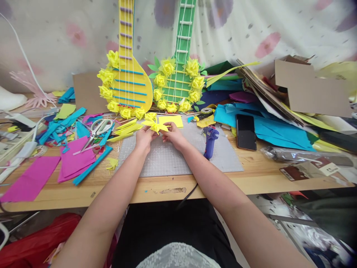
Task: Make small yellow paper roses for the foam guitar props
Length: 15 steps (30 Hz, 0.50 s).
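Between my two hands, above the grey cutting mat (167,160), is a yellow paper flower (158,127) with pointed petals. My left hand (144,138) has its fingers closed on the flower's left side. At the right side of the flower, my right hand (174,134) pinches with its fingertips. Just behind the hands lies a yellow paper sheet (177,121), with a finished yellow paper rose (151,116) beside it. A blue glue gun (210,141) stands on the mat to the right of my right hand.
A yellow paper guitar (134,82) and a green one (178,80), both edged with yellow roses, lean against the curtain. White-handled scissors (100,128), magenta paper (33,178) and blue scraps lie left. A phone (245,132) and stacked cardboard (306,89) are right.
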Motion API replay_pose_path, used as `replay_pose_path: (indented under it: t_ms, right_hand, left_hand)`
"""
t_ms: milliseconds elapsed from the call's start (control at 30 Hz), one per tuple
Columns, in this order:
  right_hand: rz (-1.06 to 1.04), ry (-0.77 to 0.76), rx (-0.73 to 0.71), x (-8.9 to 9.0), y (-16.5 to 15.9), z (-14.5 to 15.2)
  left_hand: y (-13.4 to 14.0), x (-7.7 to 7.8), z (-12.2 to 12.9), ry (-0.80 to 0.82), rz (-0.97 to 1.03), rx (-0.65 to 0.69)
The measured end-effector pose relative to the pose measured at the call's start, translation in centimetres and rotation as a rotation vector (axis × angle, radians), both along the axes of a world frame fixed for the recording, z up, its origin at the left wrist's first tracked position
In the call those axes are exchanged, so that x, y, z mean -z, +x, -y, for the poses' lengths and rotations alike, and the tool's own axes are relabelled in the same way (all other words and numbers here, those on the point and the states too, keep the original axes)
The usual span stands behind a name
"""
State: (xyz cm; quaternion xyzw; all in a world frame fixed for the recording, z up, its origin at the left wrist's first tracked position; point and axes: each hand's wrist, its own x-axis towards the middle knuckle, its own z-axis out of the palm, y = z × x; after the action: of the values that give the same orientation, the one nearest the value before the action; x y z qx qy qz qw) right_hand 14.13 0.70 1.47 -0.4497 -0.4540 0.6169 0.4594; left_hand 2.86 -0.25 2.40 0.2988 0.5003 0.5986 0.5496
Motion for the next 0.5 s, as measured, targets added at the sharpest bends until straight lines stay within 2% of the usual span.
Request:
replay_pose_path:
  t_ms: [267,500]
  right_hand:
    - [0.016,0.103,-0.11,0.25,0.33,-0.02]
    - [0.095,0.116,-0.139,-0.09,0.38,0.31]
  left_hand:
    - [-0.1,0.3,-0.49,-0.028,0.021,-0.113]
    - [-0.37,0.05,-0.16,-0.056,0.076,-0.045]
